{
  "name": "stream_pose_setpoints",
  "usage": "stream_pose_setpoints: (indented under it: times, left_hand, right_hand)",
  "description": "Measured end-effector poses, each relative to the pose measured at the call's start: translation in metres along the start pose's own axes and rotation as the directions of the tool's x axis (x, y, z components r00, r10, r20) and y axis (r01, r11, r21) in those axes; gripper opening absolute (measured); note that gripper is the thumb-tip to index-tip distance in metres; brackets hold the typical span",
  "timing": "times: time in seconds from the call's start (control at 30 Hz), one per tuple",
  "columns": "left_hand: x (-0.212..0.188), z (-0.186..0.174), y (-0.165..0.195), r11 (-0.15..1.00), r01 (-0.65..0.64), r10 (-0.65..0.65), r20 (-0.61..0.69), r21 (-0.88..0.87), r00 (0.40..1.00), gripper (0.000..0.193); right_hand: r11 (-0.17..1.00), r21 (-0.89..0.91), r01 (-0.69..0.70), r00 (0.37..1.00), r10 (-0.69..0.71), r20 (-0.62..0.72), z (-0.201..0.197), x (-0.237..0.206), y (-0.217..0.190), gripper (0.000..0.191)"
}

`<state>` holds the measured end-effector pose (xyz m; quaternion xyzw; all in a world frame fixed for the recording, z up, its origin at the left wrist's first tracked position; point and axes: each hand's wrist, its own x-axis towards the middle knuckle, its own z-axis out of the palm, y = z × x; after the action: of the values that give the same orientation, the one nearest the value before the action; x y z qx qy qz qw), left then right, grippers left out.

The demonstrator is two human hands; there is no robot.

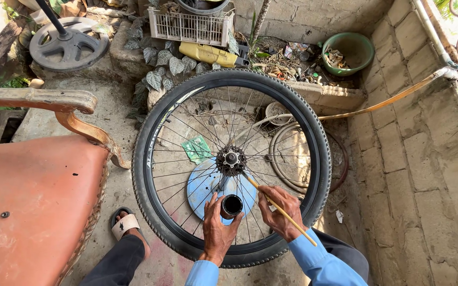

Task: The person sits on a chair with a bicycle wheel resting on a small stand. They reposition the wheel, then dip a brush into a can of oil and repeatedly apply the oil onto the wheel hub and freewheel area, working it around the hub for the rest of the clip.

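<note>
Two hands busy: left hand (217,229) clenched round small black cylindrical tin (232,205) over black-tyred spoked bicycle wheel (232,159) lying flat; right hand (280,213) fingers pinch thin wooden stick (282,210), tip angled toward hub (231,159).

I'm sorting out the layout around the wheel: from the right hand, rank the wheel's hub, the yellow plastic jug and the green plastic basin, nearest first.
Measured from the right hand, in the head view:
1. Black toothed metal hub at the centre of the spoked bicycle wheel, just up and left of the hand.
2. Round green plastic basin, far up and to the right, on the ledge.
3. Long yellow plastic jug, far up and left; near the basin's range, a close call.
</note>
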<state>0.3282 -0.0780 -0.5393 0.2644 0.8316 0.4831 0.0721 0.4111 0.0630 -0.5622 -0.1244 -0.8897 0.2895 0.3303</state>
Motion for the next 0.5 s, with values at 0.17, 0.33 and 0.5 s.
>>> stream_pose_setpoints:
  times: [0.17, 0.33, 0.5]
  left_hand:
    - [-0.0023, 0.0002, 0.0029, 0.999, 0.022, -0.021, 0.015, -0.032, 1.0, 0.076]
    - [-0.0044, -0.0013, 0.0031, 1.0, 0.015, -0.014, 0.012, -0.021, 1.0, 0.077]
    - [-0.0066, -0.0017, 0.0001, 1.0, -0.004, 0.004, 0.007, -0.001, 1.0, 0.074]
  right_hand:
    - [0.999, -0.004, 0.052, 0.998, -0.052, 0.03, 0.0036, 0.006, -0.004, 0.018]
    - [0.997, -0.051, 0.066, 0.995, -0.062, 0.076, 0.0047, 0.008, -0.0049, 0.019]
    - [0.997, -0.031, 0.066, 0.996, -0.064, 0.059, 0.0072, 0.0045, -0.0079, 0.018]
